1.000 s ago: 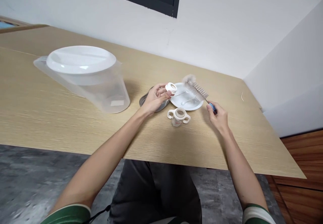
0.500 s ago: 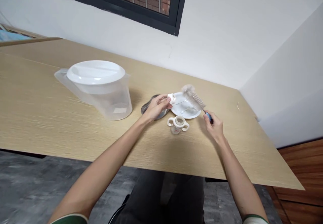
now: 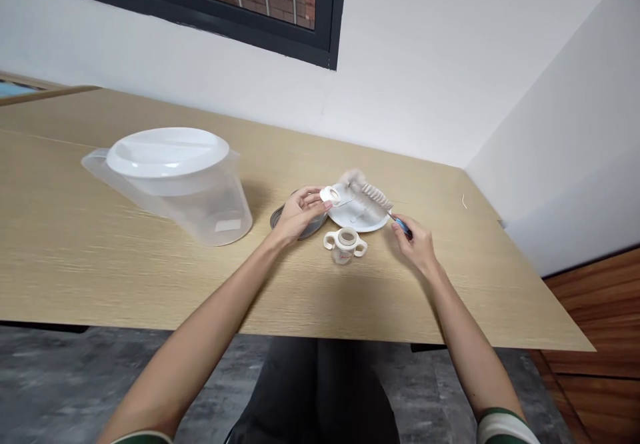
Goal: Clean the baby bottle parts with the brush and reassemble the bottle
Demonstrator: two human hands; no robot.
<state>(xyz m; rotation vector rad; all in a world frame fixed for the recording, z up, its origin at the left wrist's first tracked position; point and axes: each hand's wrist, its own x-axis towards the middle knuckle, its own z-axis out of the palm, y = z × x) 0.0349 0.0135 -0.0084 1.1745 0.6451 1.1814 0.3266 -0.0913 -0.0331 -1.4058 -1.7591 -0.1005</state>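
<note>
On the left half of the desk (image 3: pixel 150 271), about midway between its front and back edges, stands a lidded pitcher (image 3: pixel 200 211), its handle towards the left edge; well apart from the hands, it leaves them room. Next comes a grey tray (image 3: pixel 276 216), partly hidden under the left hand (image 3: pixel 299 214). That hand pinches a white ring (image 3: pixel 324 196) between thumb and fingers, gripping its outside, probably to leave the opening free. Nearer the front edge, a two-handled cup (image 3: pixel 343 251) stands upright, open at the top, between the forearms and within easy reach of both hands. Just behind it sits a white plate (image 3: pixel 369 228); a brush (image 3: pixel 377 197) hangs over it, bristles pointing left, perhaps so that drips fall there. The right hand (image 3: pixel 417 244) closes around the brush's blue handle (image 3: pixel 403 227), apparently to keep the fingers off the bristles. Towards the right edge lies a thin, pale curved strip (image 3: pixel 464 201), untouched.
</note>
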